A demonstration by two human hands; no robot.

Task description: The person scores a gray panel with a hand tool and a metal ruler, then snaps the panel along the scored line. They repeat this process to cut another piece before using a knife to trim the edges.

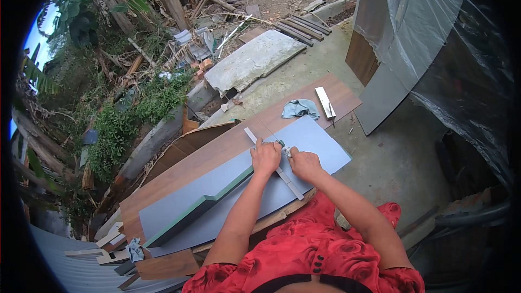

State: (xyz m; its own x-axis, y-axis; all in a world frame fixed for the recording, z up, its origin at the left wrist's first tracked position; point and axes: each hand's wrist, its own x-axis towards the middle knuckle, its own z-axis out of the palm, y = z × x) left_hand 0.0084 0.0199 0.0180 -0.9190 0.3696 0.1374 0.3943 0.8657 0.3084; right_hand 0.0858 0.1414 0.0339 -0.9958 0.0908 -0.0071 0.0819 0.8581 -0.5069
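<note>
My left hand (pixel 266 157) is closed over a long light-grey strip (pixel 290 183), which lies slantwise across a blue-grey panel (pixel 320 152). Right beside it, my right hand (pixel 305 164) is closed round a small whitish, crumpled-looking thing (pixel 287 152); I cannot tell what it is. A bit of dark green shows between the two hands. Left of my forearm, a long dark piece with a green edge (pixel 203 202) rests on the same panel. Underneath is a larger wood-grain board (pixel 179 172).
A blue-grey cloth (pixel 300 109) and a white box-shaped piece (pixel 325 103) lie on the board's far end. Offcuts (pixel 111 255) are piled at the lower left. Plastic-wrapped panels (pixel 418 27) lean at the right. A concrete slab (pixel 255 61) lies beyond the board.
</note>
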